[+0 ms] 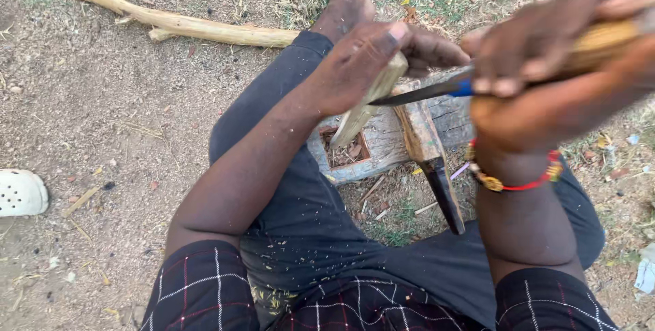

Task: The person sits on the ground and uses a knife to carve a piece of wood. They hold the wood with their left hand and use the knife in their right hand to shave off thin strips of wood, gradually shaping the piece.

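The left hand grips a pale wooden stick, fingers clenched round its upper end, its lower end resting on a grey wooden block between the legs. The right hand clasps a knife by its yellowish handle, blade touching the stick. A long branch lies far left; a white shoe sits left.
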